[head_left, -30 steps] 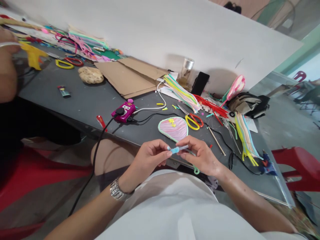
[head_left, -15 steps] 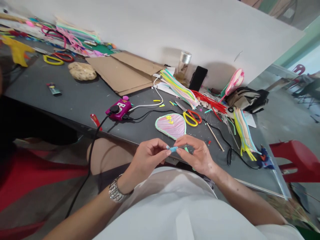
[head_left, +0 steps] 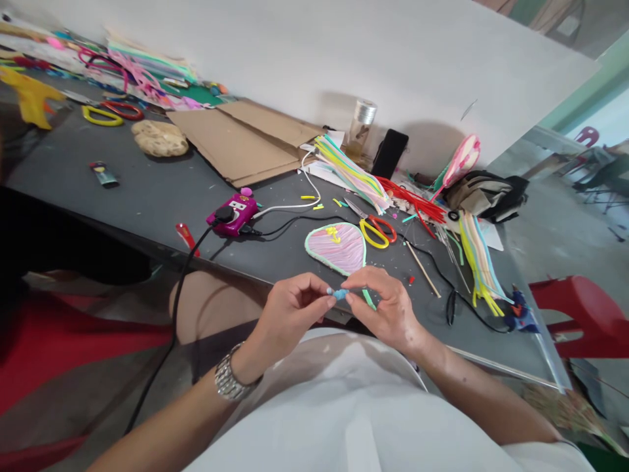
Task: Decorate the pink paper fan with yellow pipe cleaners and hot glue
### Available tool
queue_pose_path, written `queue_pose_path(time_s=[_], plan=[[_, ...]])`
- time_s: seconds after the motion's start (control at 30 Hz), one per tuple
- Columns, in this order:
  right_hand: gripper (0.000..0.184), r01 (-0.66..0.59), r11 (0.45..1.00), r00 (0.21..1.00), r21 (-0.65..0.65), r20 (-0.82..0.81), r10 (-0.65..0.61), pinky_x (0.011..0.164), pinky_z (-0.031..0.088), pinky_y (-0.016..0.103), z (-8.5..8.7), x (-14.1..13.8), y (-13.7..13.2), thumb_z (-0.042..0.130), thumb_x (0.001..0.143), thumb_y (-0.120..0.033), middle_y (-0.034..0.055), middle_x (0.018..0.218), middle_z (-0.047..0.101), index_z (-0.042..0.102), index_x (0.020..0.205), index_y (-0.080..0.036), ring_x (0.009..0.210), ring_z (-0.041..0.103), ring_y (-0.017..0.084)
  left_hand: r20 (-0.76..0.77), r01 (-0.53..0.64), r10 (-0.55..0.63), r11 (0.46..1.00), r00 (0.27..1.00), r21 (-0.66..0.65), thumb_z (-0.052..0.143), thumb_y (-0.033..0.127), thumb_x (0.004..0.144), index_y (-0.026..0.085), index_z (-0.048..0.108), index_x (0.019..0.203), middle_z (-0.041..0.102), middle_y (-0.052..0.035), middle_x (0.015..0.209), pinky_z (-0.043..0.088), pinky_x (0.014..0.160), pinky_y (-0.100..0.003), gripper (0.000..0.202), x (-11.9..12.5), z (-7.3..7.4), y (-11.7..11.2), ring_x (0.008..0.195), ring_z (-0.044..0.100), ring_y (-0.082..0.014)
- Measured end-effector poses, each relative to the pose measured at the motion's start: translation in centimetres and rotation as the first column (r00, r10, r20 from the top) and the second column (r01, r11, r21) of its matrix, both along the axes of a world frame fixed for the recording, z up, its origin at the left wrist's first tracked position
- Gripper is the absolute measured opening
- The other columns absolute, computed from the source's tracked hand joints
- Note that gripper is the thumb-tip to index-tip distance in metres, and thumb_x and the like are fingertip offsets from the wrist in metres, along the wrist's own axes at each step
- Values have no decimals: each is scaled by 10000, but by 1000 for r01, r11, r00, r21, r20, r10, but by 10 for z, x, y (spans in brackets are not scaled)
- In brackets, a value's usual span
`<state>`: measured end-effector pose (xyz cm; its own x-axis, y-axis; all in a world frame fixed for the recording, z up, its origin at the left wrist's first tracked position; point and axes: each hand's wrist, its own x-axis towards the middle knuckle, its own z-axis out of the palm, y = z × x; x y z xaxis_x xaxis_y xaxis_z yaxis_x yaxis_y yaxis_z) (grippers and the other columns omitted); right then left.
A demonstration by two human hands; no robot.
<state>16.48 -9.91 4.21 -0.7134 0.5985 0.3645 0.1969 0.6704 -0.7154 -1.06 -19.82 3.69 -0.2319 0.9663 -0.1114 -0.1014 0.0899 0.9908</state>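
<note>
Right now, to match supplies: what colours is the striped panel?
Head view: the panel has pink stripes, a pale green edge and a yellow mark.

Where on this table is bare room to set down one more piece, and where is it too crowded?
Bare grey tabletop spreads between the tan lump, the flattened cardboard and the magenta power strip. A smaller patch lies between that strip and the pink-striped fan shape. It is crowded behind the fan shape, around the yellow-handled scissors, red pipe cleaners and straw bundles.

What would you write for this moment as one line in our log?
left hand: pinches light-blue straw piece | right hand: pinches same piece | nearby: pink striped straw panel
</note>
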Motion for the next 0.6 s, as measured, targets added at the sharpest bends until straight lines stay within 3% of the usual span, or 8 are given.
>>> queue_pose_path(time_s=[0.6], plan=[[109,30,992,999,125,35,-35,856,443,366,2,-4,-1,593,825,-131,11,827,743,633,838,-232,815,688,186,-28,-24,23,999,999,-29,767,369,781,153,642,766,616,10,607,435,513,-205,250,6,-3,0,553,532,-106]])
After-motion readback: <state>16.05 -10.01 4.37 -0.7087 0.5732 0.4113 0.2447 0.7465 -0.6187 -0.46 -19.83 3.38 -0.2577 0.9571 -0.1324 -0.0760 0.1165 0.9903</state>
